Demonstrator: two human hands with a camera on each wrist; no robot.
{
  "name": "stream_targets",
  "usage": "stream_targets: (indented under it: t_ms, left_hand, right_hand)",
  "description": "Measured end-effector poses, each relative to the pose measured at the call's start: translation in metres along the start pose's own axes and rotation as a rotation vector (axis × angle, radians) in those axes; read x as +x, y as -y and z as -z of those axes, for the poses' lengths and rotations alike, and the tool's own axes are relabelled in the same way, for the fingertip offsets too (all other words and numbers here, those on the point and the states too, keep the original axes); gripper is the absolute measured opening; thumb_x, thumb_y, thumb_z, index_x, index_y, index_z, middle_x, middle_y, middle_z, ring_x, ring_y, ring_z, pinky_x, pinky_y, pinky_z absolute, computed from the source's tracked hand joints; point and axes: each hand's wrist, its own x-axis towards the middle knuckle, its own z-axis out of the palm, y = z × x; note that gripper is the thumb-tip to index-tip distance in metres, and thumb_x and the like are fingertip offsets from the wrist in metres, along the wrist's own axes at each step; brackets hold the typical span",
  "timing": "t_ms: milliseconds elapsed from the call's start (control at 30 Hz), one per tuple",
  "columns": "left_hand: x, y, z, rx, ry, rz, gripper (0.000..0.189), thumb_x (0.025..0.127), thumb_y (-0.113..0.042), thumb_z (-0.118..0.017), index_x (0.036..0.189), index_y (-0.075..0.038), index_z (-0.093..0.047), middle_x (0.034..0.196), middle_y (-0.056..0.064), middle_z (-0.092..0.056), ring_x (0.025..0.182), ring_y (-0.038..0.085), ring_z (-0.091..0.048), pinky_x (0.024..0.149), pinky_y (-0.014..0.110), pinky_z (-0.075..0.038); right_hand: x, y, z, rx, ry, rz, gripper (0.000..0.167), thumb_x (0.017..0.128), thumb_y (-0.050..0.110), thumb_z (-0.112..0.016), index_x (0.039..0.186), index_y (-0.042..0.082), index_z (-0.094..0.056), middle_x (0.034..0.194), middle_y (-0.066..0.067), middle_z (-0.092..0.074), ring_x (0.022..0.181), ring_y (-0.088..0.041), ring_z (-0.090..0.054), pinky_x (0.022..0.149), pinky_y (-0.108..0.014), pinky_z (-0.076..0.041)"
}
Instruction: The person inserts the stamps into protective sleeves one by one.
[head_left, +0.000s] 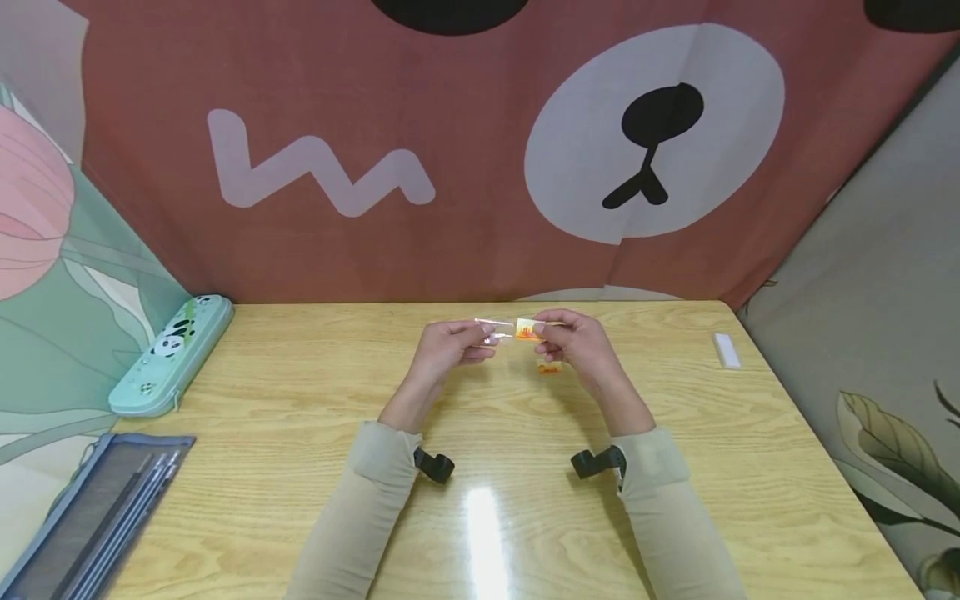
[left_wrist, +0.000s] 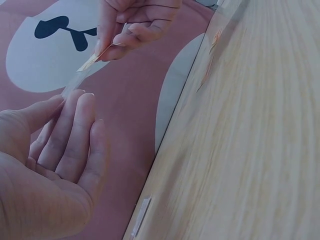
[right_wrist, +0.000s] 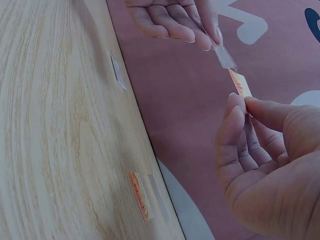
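Note:
In the head view, my left hand [head_left: 447, 343] pinches a small clear plastic sleeve [right_wrist: 226, 57] between thumb and forefinger. Facing it, my right hand [head_left: 581, 342] pinches an orange-and-white printed paper piece [head_left: 528, 329] by its right end. The paper's free end meets the sleeve's end in the right wrist view, both held above the table. Below the right hand lies another orange printed piece [right_wrist: 140, 197] on the tabletop, partly hidden by the fingers in the head view. A small pale flat piece [right_wrist: 118, 72] shows near the table's far edge.
A white eraser-like block [head_left: 727, 351] lies at the far right of the wooden table [head_left: 300, 375]. At left are a mint panda pencil case [head_left: 172, 354] and a blue-edged mesh pouch [head_left: 105, 508] with pencil-like sticks. Printed cloth [head_left: 487, 258] hangs behind the table.

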Motion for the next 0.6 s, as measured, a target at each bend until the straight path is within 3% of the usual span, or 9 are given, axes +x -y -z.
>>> stream_targets:
  t_ms: [267,600]
  left_hand:
    - [0.0002,0.0001,0.0003,0.018,-0.003,-0.002,0.025,0.094,-0.017,-0.073,0.108,0.005,-0.076,0.089,0.012,-0.080,0.071,0.012,-0.076,0.094,0.053,-0.058]
    - [0.0008,0.0004,0.0000,0.010,-0.003,-0.011,0.026,0.094,-0.017,-0.073,0.107,0.005,-0.076,0.092,0.015,-0.079,0.074,0.014,-0.077,0.094,0.053,-0.058]
  right_hand:
    - [0.0003,0.0012,-0.0014,-0.004,-0.012,-0.006,0.030,0.098,0.017,-0.069,0.122,0.000,-0.064,0.083,0.006,-0.071,0.067,-0.007,-0.067,0.063,-0.021,-0.059]
    - [-0.0005,0.0024,-0.0034,-0.011,-0.018,-0.013,0.032,0.098,0.018,-0.068,0.123,-0.001,-0.063,0.083,0.005,-0.071,0.067,-0.008,-0.067,0.063,-0.022,-0.059]
